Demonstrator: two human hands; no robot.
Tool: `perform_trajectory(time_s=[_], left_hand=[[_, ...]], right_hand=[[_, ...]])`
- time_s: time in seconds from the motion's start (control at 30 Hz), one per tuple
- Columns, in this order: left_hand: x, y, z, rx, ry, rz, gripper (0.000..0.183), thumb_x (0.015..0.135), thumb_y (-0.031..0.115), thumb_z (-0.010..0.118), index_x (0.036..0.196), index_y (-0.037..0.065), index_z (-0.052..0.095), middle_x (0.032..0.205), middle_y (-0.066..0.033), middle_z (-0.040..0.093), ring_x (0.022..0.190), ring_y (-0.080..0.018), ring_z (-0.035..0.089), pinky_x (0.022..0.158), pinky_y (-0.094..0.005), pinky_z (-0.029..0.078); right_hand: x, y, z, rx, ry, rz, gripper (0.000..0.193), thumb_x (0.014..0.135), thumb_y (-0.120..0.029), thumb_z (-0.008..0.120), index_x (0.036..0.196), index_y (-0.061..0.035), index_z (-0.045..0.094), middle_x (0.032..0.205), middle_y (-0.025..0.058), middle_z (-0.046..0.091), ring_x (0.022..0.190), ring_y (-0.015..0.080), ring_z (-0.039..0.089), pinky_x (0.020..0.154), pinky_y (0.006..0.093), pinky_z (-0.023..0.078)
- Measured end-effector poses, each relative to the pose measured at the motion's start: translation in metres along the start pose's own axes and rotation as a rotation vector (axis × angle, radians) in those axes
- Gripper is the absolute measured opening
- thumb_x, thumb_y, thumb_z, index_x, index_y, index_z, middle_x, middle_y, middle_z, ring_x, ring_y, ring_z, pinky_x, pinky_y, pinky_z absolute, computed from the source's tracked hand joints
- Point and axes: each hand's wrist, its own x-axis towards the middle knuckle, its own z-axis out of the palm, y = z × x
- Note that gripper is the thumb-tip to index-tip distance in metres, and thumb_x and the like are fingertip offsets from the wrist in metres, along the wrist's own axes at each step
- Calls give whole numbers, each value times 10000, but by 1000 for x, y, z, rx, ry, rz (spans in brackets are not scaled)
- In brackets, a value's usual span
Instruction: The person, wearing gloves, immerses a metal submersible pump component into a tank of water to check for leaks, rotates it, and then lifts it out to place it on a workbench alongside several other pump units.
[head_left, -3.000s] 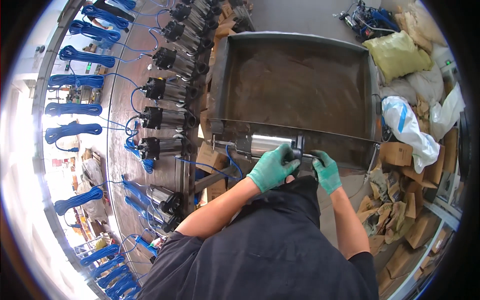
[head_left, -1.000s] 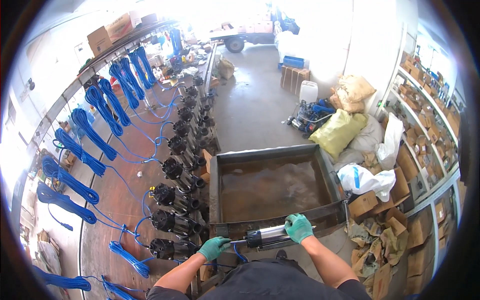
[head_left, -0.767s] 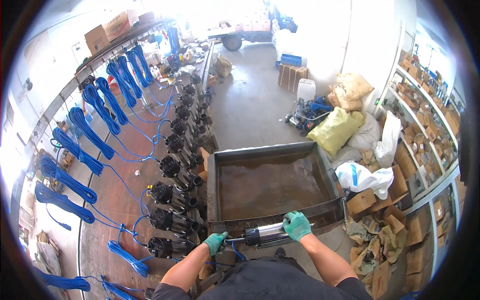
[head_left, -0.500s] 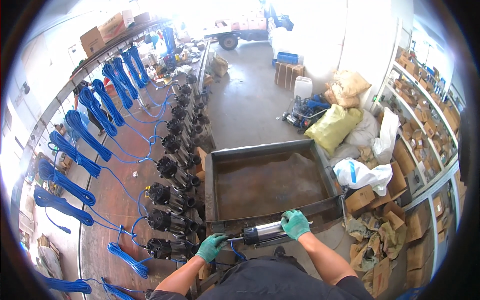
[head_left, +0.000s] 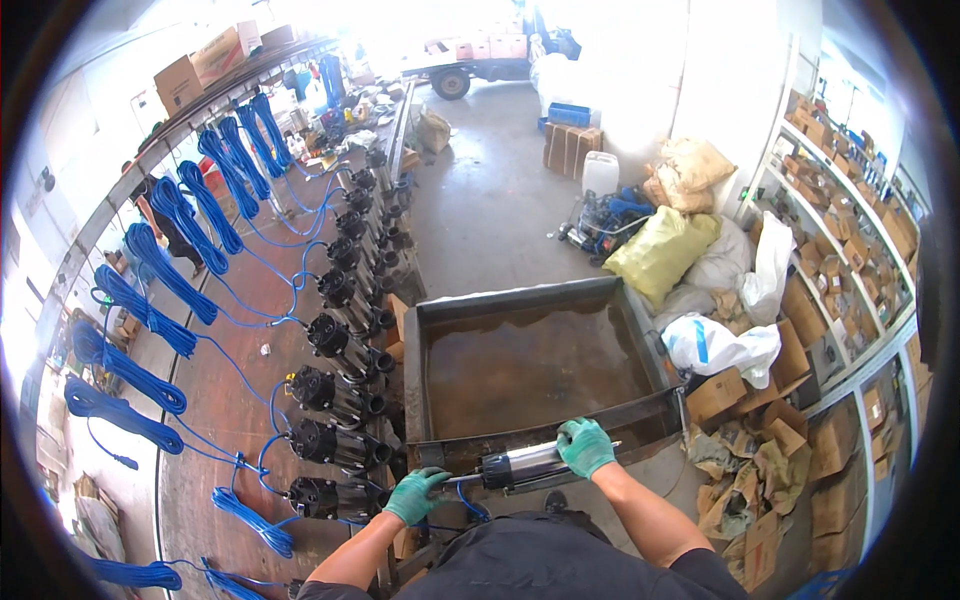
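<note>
A silver cylinder with a black end (head_left: 521,464), like a submersible pump motor, lies sideways along the near side of a water-filled metal tank (head_left: 541,428). My right hand (head_left: 586,447), in a green glove, is closed over the cylinder's right part. My left hand (head_left: 417,495), gloved alike, is closed around a thin metal rod (head_left: 462,479) that points at the black end. Whether the rod is a tool or the motor's own shaft I cannot tell. A blue cable (head_left: 471,502) loops down beneath the rod.
Left of the tank, a row of black-and-silver pumps (head_left: 335,446) stands along a reddish-brown bench (head_left: 222,395). Their blue cable coils (head_left: 135,362) hang from a rail. Sacks (head_left: 664,250), cardboard boxes (head_left: 716,397) and a shelf rack (head_left: 851,377) fill the right side.
The whole view has shifted slightly. Both hands keep their holds on the rod and the cylinder. At the far left, a person behind the hanging coils has moved a little.
</note>
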Motion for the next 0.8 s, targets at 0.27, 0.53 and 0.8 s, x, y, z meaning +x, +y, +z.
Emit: perform_trajectory(time_s=[0.27, 0.53, 0.8], left_hand=[[29, -19, 35, -1386, -174, -1157, 357, 1012, 367, 618, 1193, 74, 714, 728, -29, 665, 638, -224, 636, 700, -344, 557], [-1, 3, 41, -595, 368, -171, 366, 1023, 343, 605, 1220, 38, 653, 937, -48, 653, 785, -177, 640, 687, -321, 545], [10, -9, 32, -1345, 245, -891, 319, 1024, 357, 587, 1171, 79, 637, 661, -19, 539, 513, -148, 522, 429, -318, 438]], right_hand=[[0, -2, 0, -4, 3, -2, 151, 858, -214, 641, 903, -99, 728, 1001, 158, 708, 999, 377, 645, 884, 478, 534], [0, -3, 0, 5, 10, 2, 151, 849, -202, 642, 900, -89, 729, 985, 162, 709, 983, 380, 648, 878, 476, 535], [4, -3, -2, -5, 28, -70, 140, 856, -193, 633, 864, -71, 702, 941, 189, 690, 927, 406, 636, 859, 487, 529]])
